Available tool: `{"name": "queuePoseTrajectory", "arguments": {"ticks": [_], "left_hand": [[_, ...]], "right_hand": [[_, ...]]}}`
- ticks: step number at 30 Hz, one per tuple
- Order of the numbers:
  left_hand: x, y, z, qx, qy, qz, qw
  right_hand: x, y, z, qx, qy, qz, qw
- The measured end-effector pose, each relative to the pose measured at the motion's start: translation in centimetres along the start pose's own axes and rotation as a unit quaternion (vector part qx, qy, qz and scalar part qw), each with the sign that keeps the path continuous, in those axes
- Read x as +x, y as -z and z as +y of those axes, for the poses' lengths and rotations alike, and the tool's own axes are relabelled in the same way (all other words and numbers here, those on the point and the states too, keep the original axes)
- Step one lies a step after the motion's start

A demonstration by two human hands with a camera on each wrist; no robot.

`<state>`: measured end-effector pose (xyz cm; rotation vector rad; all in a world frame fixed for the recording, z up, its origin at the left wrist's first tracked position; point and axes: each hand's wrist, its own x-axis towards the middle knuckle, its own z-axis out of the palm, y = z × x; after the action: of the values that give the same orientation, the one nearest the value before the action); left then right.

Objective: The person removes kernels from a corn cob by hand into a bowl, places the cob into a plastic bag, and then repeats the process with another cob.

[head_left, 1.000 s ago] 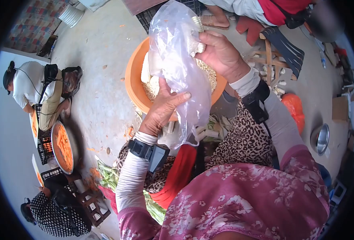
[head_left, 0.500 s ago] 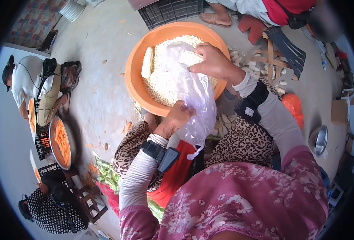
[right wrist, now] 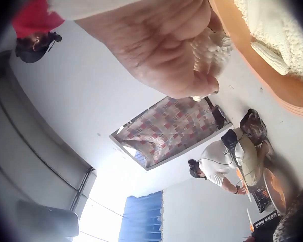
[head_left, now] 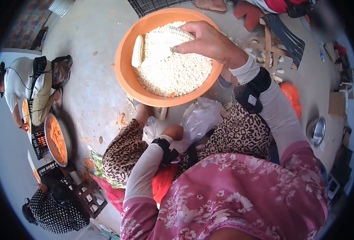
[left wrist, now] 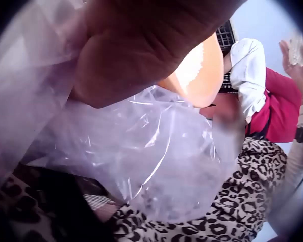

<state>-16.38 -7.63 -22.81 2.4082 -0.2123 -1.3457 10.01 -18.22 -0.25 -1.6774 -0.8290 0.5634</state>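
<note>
The right hand (head_left: pixel 211 45) pinches a corn cob (head_left: pixel 178 35) between thumb and fingers, towards the orange tub's (head_left: pixel 125 78) one o'clock, presumably so loose kernels (head_left: pixel 181 72) land inside; left hand (head_left: pixel 172 132) meets the plastic bag (head_left: pixel 203 117), below six o'clock; its fingers, can't tell.

Free room above nearer kernels (head_left: pixel 175 78), cob (head_left: pixel 137 51) by left rim (head_left: pixel 122 54)

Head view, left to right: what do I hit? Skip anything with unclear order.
Carrot pan → orange basin → strap-seat stool → steel bowl → cardboard box.
</note>
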Motion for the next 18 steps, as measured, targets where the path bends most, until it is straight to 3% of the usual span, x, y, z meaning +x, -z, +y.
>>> {"name": "queuePoseTrajectory", "arguments": {"ticks": [1, 3, 7, 9, 10, 12, 13, 15, 17, 18], "left_hand": [[0.5, -0.6, -0.3, 0.000, -0.001, -0.004, 1.000], [0.8, -0.7, -0.2, -0.005, 0.118, 0.099, 0.988], [1.7, 2.7, -0.7, -0.020, 0.191, 0.122, 0.974], [2.6, 2.8, -2.0, -0.136, 0.295, 0.230, 0.917], [3.2, 2.4, -3.1, -0.136, 0.293, 0.230, 0.918], [5.8, -0.2, -6.8, -0.297, 0.294, 0.373, 0.828], [7.6, -2.5, -9.6, -0.297, 0.293, 0.372, 0.829], [10.5, -6.7, -14.0, -0.390, 0.064, 0.434, 0.809], [8.5, -4.9, -12.4, -0.357, 0.028, 0.453, 0.817], [6.5, -2.7, -10.5, -0.215, 0.003, 0.520, 0.827]], "right_hand": [[-0.1, 0.1, 0.0, 0.007, -0.004, 0.004, 1.000], [-0.1, 0.2, 0.2, 0.016, -0.002, 0.000, 1.000], [-0.2, -0.1, -1.0, 0.031, -0.010, -0.002, 0.999], [-0.3, -0.2, -1.1, 0.048, -0.011, -0.002, 0.999], [-0.2, -0.2, -1.1, 0.067, -0.010, -0.002, 0.998], [-0.1, -0.2, -0.9, 0.072, -0.006, -0.001, 0.997], [0.1, -0.3, -0.9, 0.078, -0.001, 0.000, 0.997], [0.0, -0.3, -1.3, 0.071, -0.002, 0.003, 0.997], [0.1, -0.3, -1.4, 0.061, -0.003, 0.005, 0.998], [0.2, -0.3, -1.2, 0.063, -0.004, 0.005, 0.998]]}}
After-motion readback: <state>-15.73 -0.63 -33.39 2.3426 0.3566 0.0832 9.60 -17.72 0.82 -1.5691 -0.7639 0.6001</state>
